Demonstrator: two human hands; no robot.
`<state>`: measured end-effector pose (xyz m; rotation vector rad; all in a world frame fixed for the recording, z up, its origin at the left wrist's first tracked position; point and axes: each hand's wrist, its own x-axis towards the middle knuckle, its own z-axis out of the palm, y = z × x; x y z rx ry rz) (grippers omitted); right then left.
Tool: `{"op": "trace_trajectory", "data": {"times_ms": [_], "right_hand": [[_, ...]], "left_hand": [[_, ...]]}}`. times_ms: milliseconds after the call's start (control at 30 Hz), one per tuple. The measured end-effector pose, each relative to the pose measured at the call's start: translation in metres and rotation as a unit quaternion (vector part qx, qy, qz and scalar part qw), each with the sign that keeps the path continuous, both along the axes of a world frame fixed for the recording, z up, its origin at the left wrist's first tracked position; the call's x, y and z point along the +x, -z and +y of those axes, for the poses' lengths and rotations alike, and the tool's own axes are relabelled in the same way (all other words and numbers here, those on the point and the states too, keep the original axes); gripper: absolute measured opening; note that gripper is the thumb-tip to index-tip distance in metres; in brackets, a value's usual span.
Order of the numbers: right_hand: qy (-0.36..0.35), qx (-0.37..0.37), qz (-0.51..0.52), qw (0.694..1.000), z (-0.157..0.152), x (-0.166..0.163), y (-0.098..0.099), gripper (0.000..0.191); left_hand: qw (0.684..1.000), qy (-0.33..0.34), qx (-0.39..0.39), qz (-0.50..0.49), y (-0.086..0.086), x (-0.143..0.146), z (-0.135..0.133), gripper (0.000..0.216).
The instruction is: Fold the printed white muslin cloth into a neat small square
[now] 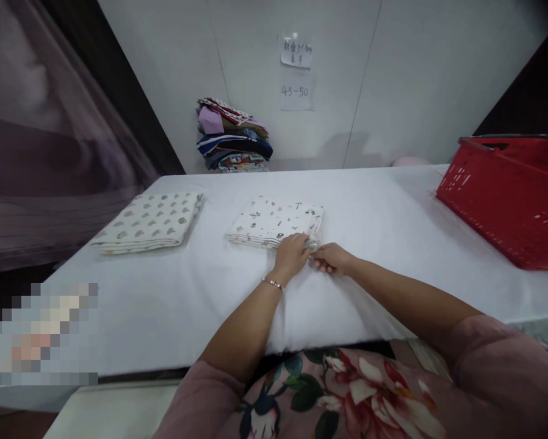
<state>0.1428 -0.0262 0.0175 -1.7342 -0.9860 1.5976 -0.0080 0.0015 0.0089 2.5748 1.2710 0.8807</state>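
Note:
A folded white cloth point(274, 218) with small dark prints lies on the white-covered table in front of me. My left hand point(293, 251) is closed on its near edge, close to the right corner, with the fingertips over the folded layers. Just to the right, my right hand point(332, 258) pinches at the same corner, its fingers curled and the thumb side toward the cloth. The exact bit between my right fingertips is too small to make out clearly. Farther left lies a second folded cloth point(152, 221), cream with rows of grey-green prints.
The white-covered table point(173, 311) runs up to a pale wall. A pile of folded fabrics point(235, 137) stands at its back. To the right is a red plastic basket point(507, 201). Handwritten paper signs point(296, 73) hang on the wall. A curtain point(63, 134) hangs at left.

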Motion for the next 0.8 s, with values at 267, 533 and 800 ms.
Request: {"op": "trace_trajectory", "data": {"times_ms": [267,533,800], "right_hand": [[0.054,0.035,0.150,0.987,-0.004,0.003,-0.002,0.018],[0.071,-0.016,0.235,0.969,0.000,0.004,-0.013,0.022],[0.017,-0.048,0.080,0.995,-0.001,0.020,-0.015,0.014]], "left_hand": [[1.000,0.006,0.007,-0.005,-0.001,-0.001,0.000,0.024],[0.999,0.025,0.018,-0.014,-0.001,-0.003,-0.001,0.042],[0.999,-0.003,0.013,-0.038,0.003,-0.002,0.006,0.028]]}}
